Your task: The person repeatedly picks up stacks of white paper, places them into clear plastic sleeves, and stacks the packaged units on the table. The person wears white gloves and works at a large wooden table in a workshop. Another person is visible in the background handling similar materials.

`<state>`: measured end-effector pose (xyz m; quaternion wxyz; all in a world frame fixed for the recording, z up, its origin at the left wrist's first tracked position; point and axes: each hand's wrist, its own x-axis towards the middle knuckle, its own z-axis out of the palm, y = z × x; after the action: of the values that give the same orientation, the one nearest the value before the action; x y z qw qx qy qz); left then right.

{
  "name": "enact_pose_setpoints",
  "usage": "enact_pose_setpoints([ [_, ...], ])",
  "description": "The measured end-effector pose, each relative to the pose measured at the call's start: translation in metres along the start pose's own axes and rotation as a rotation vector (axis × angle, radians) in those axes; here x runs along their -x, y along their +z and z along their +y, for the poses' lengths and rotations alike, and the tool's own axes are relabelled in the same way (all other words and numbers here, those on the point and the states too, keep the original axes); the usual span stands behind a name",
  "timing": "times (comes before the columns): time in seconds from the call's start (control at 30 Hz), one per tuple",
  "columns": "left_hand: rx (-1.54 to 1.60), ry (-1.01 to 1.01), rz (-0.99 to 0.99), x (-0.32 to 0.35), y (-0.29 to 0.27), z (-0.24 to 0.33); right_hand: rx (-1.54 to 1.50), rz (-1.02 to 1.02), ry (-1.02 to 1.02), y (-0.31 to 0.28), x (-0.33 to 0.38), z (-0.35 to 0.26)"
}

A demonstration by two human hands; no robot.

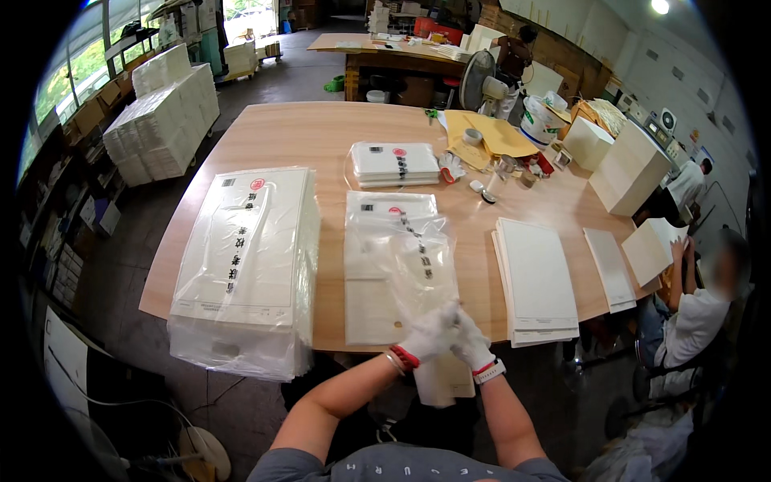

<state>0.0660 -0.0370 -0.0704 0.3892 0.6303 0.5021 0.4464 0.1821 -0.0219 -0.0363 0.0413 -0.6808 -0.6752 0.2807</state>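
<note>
Both gloved hands, left hand (424, 337) and right hand (470, 341), pinch their fingers shut on the thin, floppy, slippery bag (418, 269), best held at its edge.

Both gloved hands, left (426, 337) and right (470, 344), meet fingertip to fingertip, bare forearms angling in from below.

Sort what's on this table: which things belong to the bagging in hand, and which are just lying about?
In hand:
left hand
right hand
clear plastic bag
white sheets
bagged stack
large bag pile

Lying about:
tape roll
yellow envelopes
white bucket
fan
</note>
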Motion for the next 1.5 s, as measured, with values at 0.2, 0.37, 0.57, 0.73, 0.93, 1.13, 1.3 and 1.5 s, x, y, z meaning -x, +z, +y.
enact_pose_setpoints([
  [0.2,-0.987,0.458,0.189,0.019,-0.025,-0.101,-0.046,0.464,-0.243,0.061,-0.074,0.024],
  [0.37,-0.728,-0.063,0.595,0.028,-0.084,-0.125,0.205,0.104,-0.117,0.057,-0.123,0.056],
  [0.57,-0.36,-0.48,0.404,0.094,-0.084,-0.079,0.214,0.01,-0.211,0.041,-0.02,0.066],
  [0.73,-0.469,-0.463,0.319,0.176,-0.059,-0.051,0.079,0.047,-0.467,0.061,0.056,0.112],
  [0.93,-0.404,-0.533,0.176,0.247,-0.048,0.013,0.105,-0.094,-0.46,0.041,0.153,0.125],
  [1.13,-0.347,-0.395,-0.11,0.294,-0.058,0.044,0.205,-0.181,-0.581,0.049,0.211,0.139],
  [1.3,-0.632,-0.435,0.395,0.277,-0.049,0.036,0.124,0.131,-0.632,0.046,0.208,0.144],
  [1.5,-0.215,0.026,0.292,0.272,-0.036,0.045,-0.413,-0.154,-0.458,0.006,0.206,0.167],
])
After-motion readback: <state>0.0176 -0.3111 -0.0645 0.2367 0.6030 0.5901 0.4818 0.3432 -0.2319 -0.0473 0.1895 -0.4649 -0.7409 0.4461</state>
